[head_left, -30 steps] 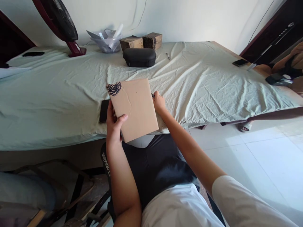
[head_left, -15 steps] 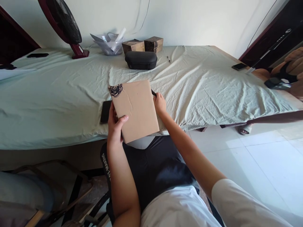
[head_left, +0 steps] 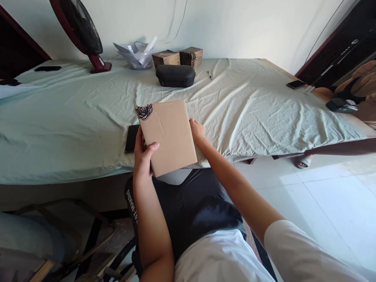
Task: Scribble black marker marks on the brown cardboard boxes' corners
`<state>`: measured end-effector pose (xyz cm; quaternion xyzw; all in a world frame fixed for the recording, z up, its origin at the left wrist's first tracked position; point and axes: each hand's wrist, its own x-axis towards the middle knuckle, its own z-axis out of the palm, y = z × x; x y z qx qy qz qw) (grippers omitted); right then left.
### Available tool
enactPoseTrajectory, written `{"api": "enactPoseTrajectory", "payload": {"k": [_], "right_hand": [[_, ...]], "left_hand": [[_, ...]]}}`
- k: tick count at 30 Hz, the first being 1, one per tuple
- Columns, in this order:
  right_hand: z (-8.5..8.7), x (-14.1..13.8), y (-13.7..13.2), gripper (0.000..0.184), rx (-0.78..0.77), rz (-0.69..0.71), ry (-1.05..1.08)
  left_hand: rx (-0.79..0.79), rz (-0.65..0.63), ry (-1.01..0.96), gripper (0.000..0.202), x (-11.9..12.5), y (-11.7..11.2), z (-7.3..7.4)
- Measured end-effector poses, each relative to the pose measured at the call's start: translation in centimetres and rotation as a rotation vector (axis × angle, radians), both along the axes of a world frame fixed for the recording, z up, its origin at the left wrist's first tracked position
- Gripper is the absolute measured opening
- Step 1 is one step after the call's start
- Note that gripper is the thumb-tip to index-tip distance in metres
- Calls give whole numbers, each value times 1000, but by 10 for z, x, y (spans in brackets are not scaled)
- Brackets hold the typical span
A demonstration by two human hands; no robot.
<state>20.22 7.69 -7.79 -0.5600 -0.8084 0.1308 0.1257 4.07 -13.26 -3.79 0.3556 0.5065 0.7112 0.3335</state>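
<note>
A tan cardboard box (head_left: 172,139) is tilted toward me at the table's near edge, with black scribble (head_left: 144,112) over its upper left corner. My left hand (head_left: 143,154) grips its left side, thumb on the broad face and fingers round the edge. Beside the right side is my right hand (head_left: 197,130), closed round a slim black pen whose end showed a moment ago; now the pen is mostly hidden by the hand and box. Partly behind my left hand lies a dark phone (head_left: 131,138) on the cloth.
A pale green cloth (head_left: 88,129) covers the table. Toward the wall stand a black case (head_left: 175,75), two patterned boxes (head_left: 190,56), a clear bowl (head_left: 136,58) and a fan (head_left: 100,64). A small pen (head_left: 209,74) lies right of the case. Another person (head_left: 355,88) is at the right.
My right hand has turned and shifted slightly down beside the box, and the black pen's end has gone out of sight. My left hand keeps its hold.
</note>
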Motion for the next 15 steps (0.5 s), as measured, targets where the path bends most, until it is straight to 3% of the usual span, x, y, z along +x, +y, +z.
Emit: {"api": "enactPoseTrajectory", "payload": {"k": [10, 15], "right_hand": [[9, -1, -1, 34, -15, 50, -90], [13, -5, 4, 43, -48, 48, -126]], "left_hand": [[-20, 0, -7, 99, 0, 1, -2], [-11, -26, -6, 98, -1, 2, -6]]}}
